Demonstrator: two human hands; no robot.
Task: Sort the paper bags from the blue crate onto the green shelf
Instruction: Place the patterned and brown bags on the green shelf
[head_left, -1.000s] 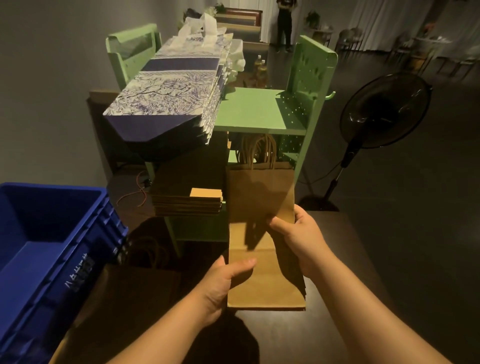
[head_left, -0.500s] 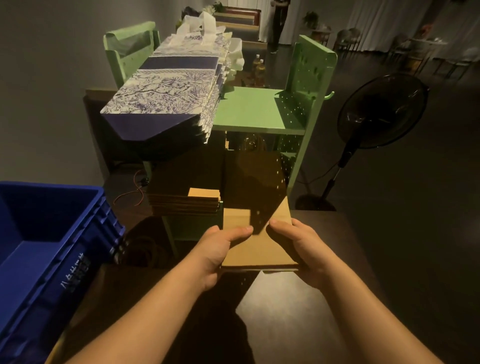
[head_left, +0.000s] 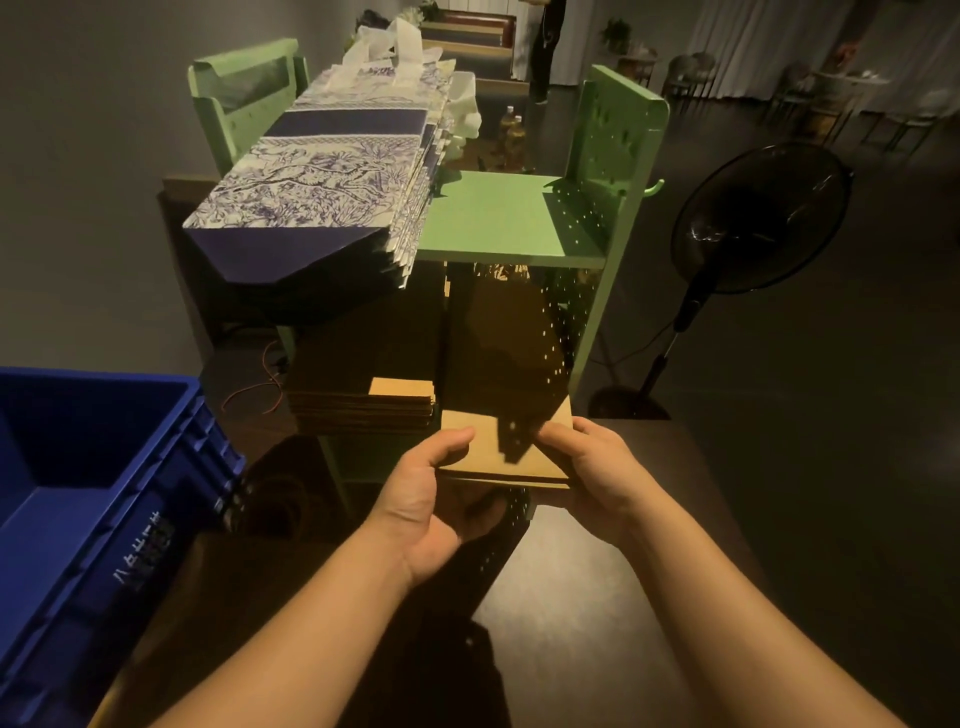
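1. the blue crate (head_left: 98, 499) runs off the left and bottom edges, left of the green shelf (head_left: 519, 218).
2. the brown paper bag (head_left: 498, 364) lies mostly in the shelf's shadow; its handles are too dark to make out.
3. the left hand (head_left: 431, 499) hides its fingers beneath the bag.
4. the person (head_left: 545, 47) behind the shelf is cropped by the top edge.

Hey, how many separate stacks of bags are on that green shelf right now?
3: a blue-patterned stack on the top level, a brown stack on the lower level's left, and a brown stack to its right, held by both hands. More may sit hidden in shadow.
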